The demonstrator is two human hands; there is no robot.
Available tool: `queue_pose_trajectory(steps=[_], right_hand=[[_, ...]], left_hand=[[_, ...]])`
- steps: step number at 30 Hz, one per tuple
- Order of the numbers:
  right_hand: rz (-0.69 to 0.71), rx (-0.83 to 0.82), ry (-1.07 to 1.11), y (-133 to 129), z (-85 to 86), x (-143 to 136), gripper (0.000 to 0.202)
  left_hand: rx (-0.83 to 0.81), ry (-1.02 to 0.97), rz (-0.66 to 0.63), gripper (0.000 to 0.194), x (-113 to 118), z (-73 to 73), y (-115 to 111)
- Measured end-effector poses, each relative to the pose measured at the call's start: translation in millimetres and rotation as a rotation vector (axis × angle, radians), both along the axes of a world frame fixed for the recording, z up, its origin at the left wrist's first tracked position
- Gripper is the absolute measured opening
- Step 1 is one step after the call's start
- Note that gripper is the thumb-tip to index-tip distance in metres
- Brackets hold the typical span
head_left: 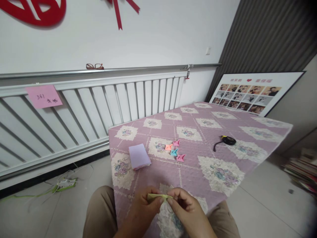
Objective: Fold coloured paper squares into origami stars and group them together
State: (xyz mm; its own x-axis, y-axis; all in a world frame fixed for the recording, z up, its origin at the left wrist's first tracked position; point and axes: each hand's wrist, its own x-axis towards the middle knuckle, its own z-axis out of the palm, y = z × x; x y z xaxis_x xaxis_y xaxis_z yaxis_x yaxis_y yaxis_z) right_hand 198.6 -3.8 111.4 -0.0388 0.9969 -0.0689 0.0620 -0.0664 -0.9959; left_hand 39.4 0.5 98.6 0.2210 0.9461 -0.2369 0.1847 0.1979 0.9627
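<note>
A small folded piece of yellow-green paper (158,196) is pinched between my two hands above the near edge of the table. My left hand (146,208) holds its left end, thumb in front and fingers behind. At the right end, my right hand (184,205) grips it with the thumb and index finger, the other fingers curled. Beyond my hands stand several small folded paper shapes: an orange one (168,147), a teal one (174,152) and pink ones (180,157). A stack of lilac square paper (139,156) lies to their left.
The table (170,168) has a purple floral cloth. A black tape measure (228,140) lies on its right part. Behind it runs a white radiator (138,97), with glasses (95,66) on the pipe above. A photo board (247,96) leans at the back right.
</note>
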Motion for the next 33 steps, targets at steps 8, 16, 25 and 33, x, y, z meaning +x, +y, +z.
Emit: queue_pose_trajectory(steps=[8,16,25,33], right_hand=[[0.013,0.001,0.054,-0.8,0.6,-1.6,0.045],[-0.005,0.022,0.02,-1.1,2.2,-5.5,0.04],[-0.011,0.085,-0.101,-0.8,-2.9,-6.7,0.037],[0.02,0.065,-0.081,0.1,-8.4,-6.2,0.04]], left_hand=[[0.002,-0.198,0.093,0.027,3.1,4.3,-2.4],[0.019,-0.211,0.101,0.021,0.2,6.3,0.5],[0.064,-0.199,0.144,0.018,4.2,10.2,-1.1],[-0.001,-0.225,0.194,0.024,5.7,8.0,-1.5]])
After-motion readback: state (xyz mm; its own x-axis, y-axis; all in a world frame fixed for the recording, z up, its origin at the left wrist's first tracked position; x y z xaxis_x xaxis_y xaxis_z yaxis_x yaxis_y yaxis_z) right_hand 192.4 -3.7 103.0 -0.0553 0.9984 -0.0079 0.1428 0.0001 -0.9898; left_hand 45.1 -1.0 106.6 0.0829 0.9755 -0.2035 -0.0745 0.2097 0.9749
